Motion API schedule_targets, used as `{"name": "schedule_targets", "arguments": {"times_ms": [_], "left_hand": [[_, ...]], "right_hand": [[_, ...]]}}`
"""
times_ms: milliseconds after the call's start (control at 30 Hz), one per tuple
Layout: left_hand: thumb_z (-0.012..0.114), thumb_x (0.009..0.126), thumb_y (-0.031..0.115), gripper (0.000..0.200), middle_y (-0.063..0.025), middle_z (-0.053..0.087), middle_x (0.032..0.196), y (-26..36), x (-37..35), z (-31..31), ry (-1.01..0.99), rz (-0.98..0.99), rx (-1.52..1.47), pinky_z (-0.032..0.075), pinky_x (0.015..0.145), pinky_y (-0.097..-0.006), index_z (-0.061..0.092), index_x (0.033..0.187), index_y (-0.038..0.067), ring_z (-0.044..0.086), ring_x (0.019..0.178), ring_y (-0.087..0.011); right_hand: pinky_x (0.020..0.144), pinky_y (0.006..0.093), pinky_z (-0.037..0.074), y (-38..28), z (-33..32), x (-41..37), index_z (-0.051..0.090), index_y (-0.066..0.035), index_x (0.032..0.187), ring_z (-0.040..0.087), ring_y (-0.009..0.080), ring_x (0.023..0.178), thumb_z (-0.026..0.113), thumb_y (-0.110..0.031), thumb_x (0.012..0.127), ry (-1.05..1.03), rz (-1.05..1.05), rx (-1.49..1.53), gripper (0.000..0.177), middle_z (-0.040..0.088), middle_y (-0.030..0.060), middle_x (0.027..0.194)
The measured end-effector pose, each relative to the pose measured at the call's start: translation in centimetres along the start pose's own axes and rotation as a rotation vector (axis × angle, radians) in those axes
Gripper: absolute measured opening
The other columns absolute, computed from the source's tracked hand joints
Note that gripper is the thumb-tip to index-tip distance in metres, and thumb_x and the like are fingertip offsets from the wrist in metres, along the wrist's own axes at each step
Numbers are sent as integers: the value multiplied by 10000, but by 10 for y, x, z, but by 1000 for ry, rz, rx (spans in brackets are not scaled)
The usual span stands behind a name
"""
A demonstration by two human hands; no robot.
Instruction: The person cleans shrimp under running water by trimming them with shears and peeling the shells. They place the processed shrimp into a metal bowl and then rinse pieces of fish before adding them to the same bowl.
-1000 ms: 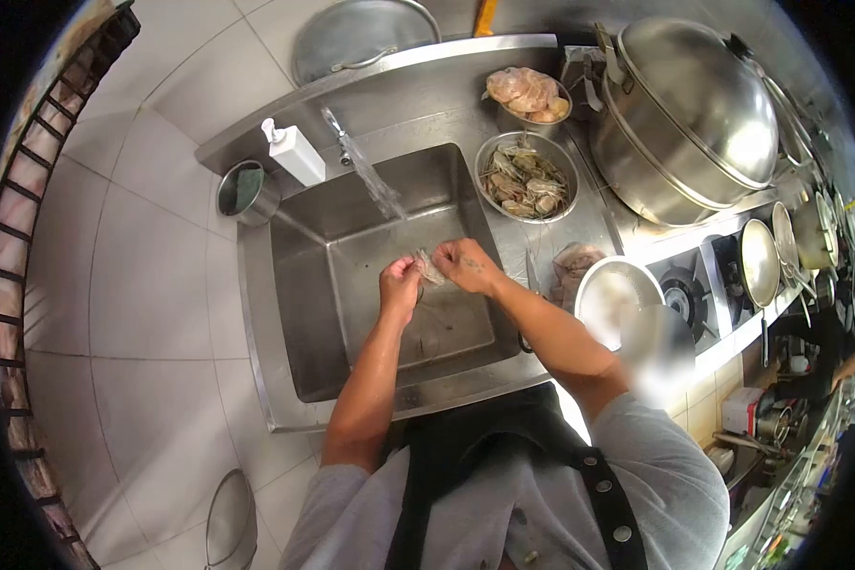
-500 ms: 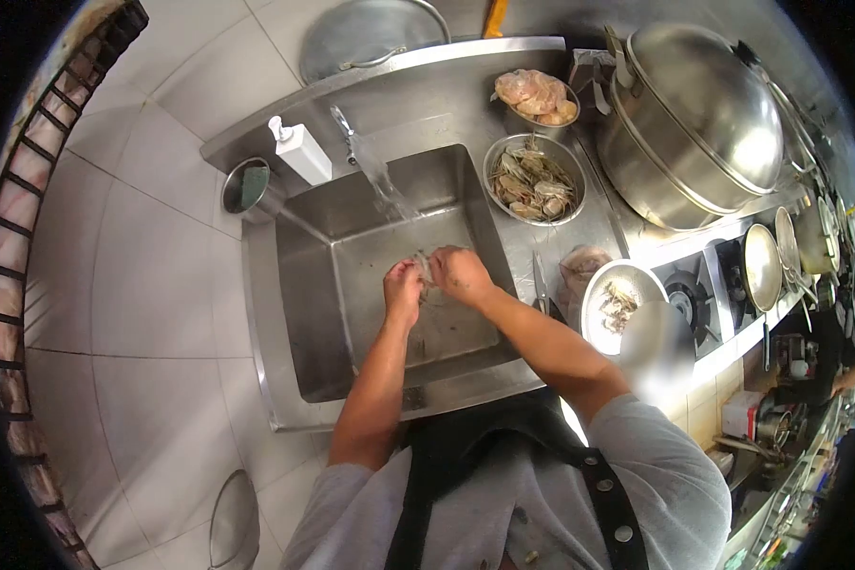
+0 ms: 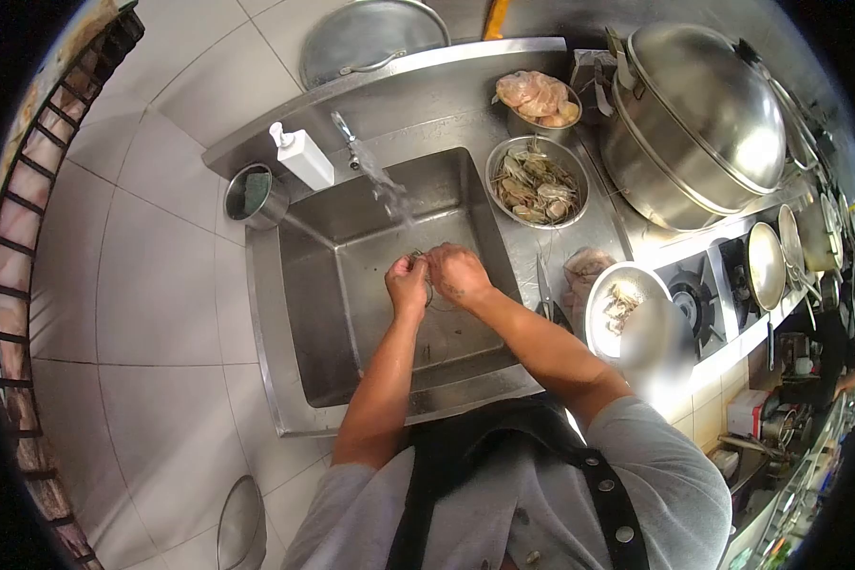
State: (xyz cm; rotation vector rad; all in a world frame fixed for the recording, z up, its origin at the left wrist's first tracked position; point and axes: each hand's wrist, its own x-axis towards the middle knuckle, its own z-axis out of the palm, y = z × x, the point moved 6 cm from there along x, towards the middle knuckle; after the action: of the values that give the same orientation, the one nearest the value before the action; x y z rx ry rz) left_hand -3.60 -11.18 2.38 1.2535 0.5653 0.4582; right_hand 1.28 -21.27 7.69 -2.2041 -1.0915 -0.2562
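Observation:
Over the steel sink [image 3: 304, 285], my left hand [image 3: 408, 281] and my right hand [image 3: 458, 274] are pressed together around a small grey shrimp [image 3: 422, 258], which is mostly hidden by the fingers. Water runs from the tap [image 3: 344, 128] and falls just beyond my hands. A steel bowl of raw shrimp [image 3: 537, 185] stands to the right of the sink. Behind it is a smaller bowl of pale peeled pieces [image 3: 539, 95].
A white soap dispenser [image 3: 302, 155] and a steel cup [image 3: 254, 195] stand at the sink's left corner. Right of the sink lie scissors [image 3: 544, 290], a white plate [image 3: 617, 309] and a plastic bag [image 3: 582, 269]. A large lidded pot [image 3: 698, 114] and burners fill the right side.
My hands have stayed over the sink with the shrimp and closed tighter around it. The view has shifted slightly.

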Motion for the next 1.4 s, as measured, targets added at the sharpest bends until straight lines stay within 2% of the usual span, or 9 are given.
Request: {"name": "schedule_targets", "arguments": {"times_ms": [467,733,800,933,1033,1167,1300,1333,1400], "left_hand": [[585,808,8,122,28,551,663,-9,7,-1,30,60,150,392,521,-231,551,692,26,475,586,-53],[637,807,97,141,23,554,650,-7,7,-7,6,86,234,400,550,-240,594,728,-12,473,598,-58],[644,813,124,160,19,554,644,3,7,-9,-18,52,383,400,554,-245,609,753,-20,466,594,-59],[635,859,209,232,-14,618,731,24,8,3,-134,33,648,422,629,-271,662,874,-22,521,682,-82],[645,857,204,223,-4,611,738,25,22,5,-75,41,527,414,636,-264,653,862,-19,515,686,-80],[667,837,183,205,10,572,643,37,51,4,-10,131,333,400,551,-240,647,811,-19,485,593,-62],[680,825,188,188,-6,609,700,64,89,1,-99,20,559,474,612,-266,650,821,2,544,651,-82],[689,812,188,197,-17,611,705,64,101,0,-94,-22,466,506,629,-284,645,816,-4,566,654,-101],[685,820,187,200,-17,621,759,67,119,0,-36,13,349,491,625,-286,638,870,-1,568,707,-102]], "right_hand": [[724,466,494,13,10,-3,618,-1,801,624,380,784,508,-146,858,-88,279,85,191,633,221,845],[737,492,476,20,7,-6,619,12,833,603,435,809,513,-142,864,-62,368,238,190,624,259,836],[728,498,471,24,11,-3,610,14,838,597,442,808,500,-159,877,-243,215,288,209,619,265,835],[723,497,469,41,30,2,594,23,833,592,449,808,486,-191,889,-464,190,224,246,620,262,843],[727,498,465,36,27,21,579,28,840,588,450,820,468,-214,901,-463,115,225,273,620,261,846],[719,501,481,30,20,55,621,24,845,604,448,841,496,-208,863,-339,121,196,265,629,269,833],[736,485,460,36,36,92,564,20,875,579,439,836,471,-177,887,-404,43,165,218,602,262,843],[736,485,460,36,40,99,564,20,875,579,439,836,471,-177,887,-406,45,167,218,602,262,843],[731,487,456,38,36,116,554,21,888,569,444,837,482,-157,873,-167,106,197,192,589,260,843]]}}
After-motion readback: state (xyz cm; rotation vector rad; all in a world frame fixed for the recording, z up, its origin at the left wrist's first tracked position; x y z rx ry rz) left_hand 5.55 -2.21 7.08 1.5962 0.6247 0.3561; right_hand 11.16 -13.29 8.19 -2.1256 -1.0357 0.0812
